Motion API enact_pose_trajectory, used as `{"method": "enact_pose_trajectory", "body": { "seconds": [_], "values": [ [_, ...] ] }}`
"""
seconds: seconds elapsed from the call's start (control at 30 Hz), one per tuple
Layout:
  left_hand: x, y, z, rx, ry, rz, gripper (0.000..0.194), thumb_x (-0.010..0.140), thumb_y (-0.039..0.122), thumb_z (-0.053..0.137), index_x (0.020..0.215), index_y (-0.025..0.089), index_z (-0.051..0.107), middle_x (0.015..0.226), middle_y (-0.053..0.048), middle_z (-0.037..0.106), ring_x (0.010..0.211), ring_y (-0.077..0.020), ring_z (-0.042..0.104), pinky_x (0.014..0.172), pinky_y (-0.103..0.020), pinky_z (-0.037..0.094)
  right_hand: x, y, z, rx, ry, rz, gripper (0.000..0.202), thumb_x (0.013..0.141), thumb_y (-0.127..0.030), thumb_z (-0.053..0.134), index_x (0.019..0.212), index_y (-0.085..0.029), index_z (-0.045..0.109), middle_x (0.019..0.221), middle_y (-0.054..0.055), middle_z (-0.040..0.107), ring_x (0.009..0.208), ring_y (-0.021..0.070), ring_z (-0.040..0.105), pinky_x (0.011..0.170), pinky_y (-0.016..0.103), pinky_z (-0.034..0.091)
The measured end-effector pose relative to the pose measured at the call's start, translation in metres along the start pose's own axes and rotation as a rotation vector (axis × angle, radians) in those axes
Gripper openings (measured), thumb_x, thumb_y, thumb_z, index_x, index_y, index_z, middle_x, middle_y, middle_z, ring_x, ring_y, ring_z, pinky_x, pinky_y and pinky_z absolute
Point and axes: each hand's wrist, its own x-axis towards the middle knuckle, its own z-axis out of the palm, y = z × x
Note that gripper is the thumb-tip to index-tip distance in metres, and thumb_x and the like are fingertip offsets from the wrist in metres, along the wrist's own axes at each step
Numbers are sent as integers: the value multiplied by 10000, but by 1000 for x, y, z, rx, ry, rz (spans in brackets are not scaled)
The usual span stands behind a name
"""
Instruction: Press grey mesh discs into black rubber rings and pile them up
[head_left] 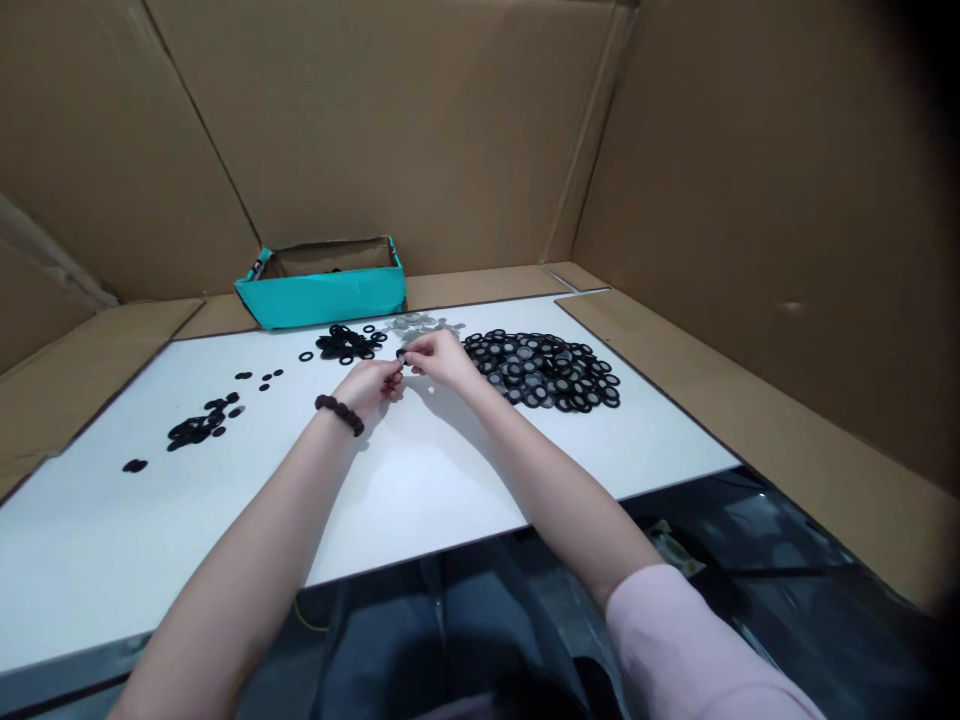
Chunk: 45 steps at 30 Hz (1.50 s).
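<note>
My left hand [376,384] and my right hand [441,358] meet above the middle of the white table, fingers closed in a pinch. Between their fingertips is a small black ring [401,355] with a greyish part at its lower side; both hands appear to grip it. Right of my right hand spreads a large heap of black rings with grey centres [544,370]. Behind my hands lies a scatter of pale translucent discs [420,325], partly hidden by my right hand. A smaller pile of plain black rings [349,343] sits just beyond my left hand.
At the left are a cluster of small black discs [199,428] and a few loose ones [135,466]. A turquoise-fronted open box [326,298] stands at the table's back edge. Cardboard walls [420,130] enclose the back and sides of the white tabletop [390,500].
</note>
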Motion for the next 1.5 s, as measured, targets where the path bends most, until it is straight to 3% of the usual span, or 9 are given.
{"method": "enact_pose_trajectory", "body": {
  "seconds": [0.13, 0.5, 0.67, 0.77, 0.97, 1.13, 1.3, 1.5],
  "values": [
    [-3, -1, 3, 78, 31, 36, 284, 794, 109, 496, 514, 143, 458, 484, 14, 422, 432, -67, 381, 472, -238, 296, -3, -4, -1, 26, 0, 51, 135, 718, -67, 570, 632, -118, 662, 504, -9, 573, 497, 98, 560, 534, 195, 434],
    [3, -10, 2, 458, 276, 240, 260, 756, 214, 558, 511, 182, 475, 454, 25, 431, 480, -113, 386, 517, -263, 274, -4, -6, 3, 59, 27, 103, 123, 722, -87, 582, 623, -124, 644, 498, -10, 572, 488, 99, 556, 535, 201, 438],
    [7, -13, 0, 422, 304, 277, 207, 734, 263, 596, 574, 189, 486, 490, 24, 478, 514, -123, 420, 525, -252, 304, -4, -4, 3, 70, 24, 85, 115, 724, -101, 572, 653, -121, 659, 520, -4, 587, 505, 100, 557, 541, 202, 440],
    [5, -11, 1, 418, 288, 241, 215, 737, 259, 597, 566, 185, 489, 488, 21, 469, 503, -119, 412, 510, -249, 299, -5, -5, 2, 85, 8, 79, 115, 721, -91, 568, 639, -122, 642, 517, -6, 580, 501, 95, 549, 532, 197, 432],
    [-1, -6, 0, 368, 139, 153, 280, 774, 236, 564, 518, 186, 462, 464, 10, 426, 456, -109, 393, 472, -253, 277, -7, -9, -1, 46, -25, 35, 121, 715, -77, 563, 613, -127, 606, 499, -19, 555, 494, 89, 534, 528, 192, 417],
    [2, -8, -3, 397, 158, 170, 225, 748, 216, 585, 553, 184, 478, 501, 10, 471, 474, -109, 418, 500, -256, 303, -5, -7, 5, -62, 21, 39, 35, 693, -144, 618, 664, -126, 627, 584, -1, 602, 607, 121, 582, 615, 219, 443],
    [8, -12, -8, 455, 134, 253, 167, 726, 244, 589, 595, 183, 507, 519, 21, 483, 495, -109, 416, 514, -252, 314, -6, -5, 6, -100, 57, 88, 44, 720, -147, 597, 697, -132, 632, 623, 11, 610, 617, 130, 578, 623, 229, 438],
    [12, -11, -15, 479, 74, 448, 158, 640, 275, 657, 731, 162, 593, 708, -18, 617, 685, -147, 560, 620, -257, 410, -12, -10, 0, -206, 26, 108, 51, 709, -144, 610, 661, -147, 627, 582, 11, 583, 615, 145, 562, 626, 241, 424]
  ]
}}
